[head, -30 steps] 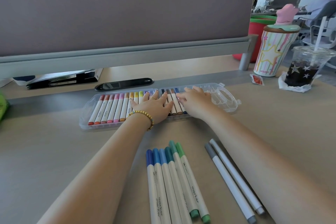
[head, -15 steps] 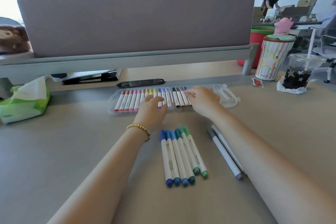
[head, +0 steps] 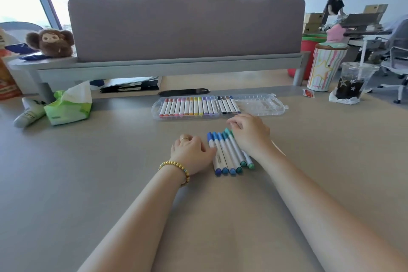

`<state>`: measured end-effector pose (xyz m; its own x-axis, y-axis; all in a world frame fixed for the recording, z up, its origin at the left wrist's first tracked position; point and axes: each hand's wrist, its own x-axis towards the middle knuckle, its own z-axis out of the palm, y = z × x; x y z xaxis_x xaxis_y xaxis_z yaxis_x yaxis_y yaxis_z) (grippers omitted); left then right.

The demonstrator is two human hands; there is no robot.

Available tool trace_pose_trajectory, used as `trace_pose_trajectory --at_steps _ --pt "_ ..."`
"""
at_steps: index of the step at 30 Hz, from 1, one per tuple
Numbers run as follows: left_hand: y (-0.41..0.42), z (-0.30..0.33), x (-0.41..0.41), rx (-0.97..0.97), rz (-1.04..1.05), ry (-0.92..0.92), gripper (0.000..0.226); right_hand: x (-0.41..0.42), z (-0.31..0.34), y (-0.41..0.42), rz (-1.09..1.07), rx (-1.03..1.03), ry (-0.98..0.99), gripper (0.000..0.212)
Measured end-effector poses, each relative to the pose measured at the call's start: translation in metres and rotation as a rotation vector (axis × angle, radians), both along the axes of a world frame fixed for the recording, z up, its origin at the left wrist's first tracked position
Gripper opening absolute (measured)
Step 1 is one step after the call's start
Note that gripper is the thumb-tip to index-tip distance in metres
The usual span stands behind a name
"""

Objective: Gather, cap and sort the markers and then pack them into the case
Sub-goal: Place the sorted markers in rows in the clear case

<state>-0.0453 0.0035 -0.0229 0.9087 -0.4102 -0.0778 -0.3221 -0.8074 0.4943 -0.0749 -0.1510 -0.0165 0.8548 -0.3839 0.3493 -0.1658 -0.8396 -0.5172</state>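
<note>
While both hands rest on the desk on either side of a row of loose markers, neither plainly grips anything. The left hand (head: pixel 191 154), with a gold ring and a yellow bead bracelet (head: pixel 176 171), lies knuckles up, its thumb side touching the leftmost of the white-barrelled markers with blue, teal and green caps (head: pixel 227 152). The right hand (head: pixel 250 133) lies over the right edge of that row with its fingers loosely curled; whether they pinch a marker cannot be told. The markers lie side by side, touching.

Just beyond them sits the clear plastic marker case (head: pixel 265 106), lying open, its left and middle slots filled with capped markers running from red through yellow and purple to dark colours, its right part bare.

The pale wood-grain desk (head: pixel 88 183) carries a green tissue pack (head: pixel 67 108) and a white tube (head: pixel 28 115) at the left, and a striped tumbler with a star (head: pixel 323 70) and a clear plastic cup of dark drink (head: pixel 351 84) at the right. A black phone (head: pixel 183 92) lies behind the case. A grey fabric partition (head: pixel 185 26) stands on a shelf, with a brown plush toy (head: pixel 51 42) beside it. Windows, office chairs and people fill the background.
</note>
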Motion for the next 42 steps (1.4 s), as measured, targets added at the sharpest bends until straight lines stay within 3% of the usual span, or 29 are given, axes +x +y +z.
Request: trace_pose_trajectory --at_steps 6,14,20,26,30,35,42 --pt "0.001 0.002 -0.002 0.048 0.01 -0.066 0.024 -0.009 0.001 -0.005 -0.04 0.046 0.007 0.03" --pt "0.009 0.001 0.014 0.256 0.077 -0.304 0.045 -0.008 0.002 0.004 -0.003 -0.065 0.08 0.028" --pt "0.008 0.01 0.017 0.346 0.049 -0.356 0.023 -0.012 0.004 0.015 0.018 -0.169 0.177 0.02" --pt "0.012 0.015 0.017 0.501 0.067 -0.352 0.026 -0.013 -0.002 0.039 0.06 -0.347 0.362 0.046" --pt "0.016 0.021 0.016 0.496 0.092 -0.246 0.023 -0.009 0.0 0.05 0.037 -0.405 0.494 0.068" --pt "0.028 0.013 0.025 0.358 0.105 -0.149 0.034 -0.006 0.003 0.056 0.037 -0.453 0.463 0.045" --pt "0.02 0.009 0.037 0.142 0.099 -0.097 0.035 0.007 0.009 0.039 0.053 -0.362 0.443 0.043"
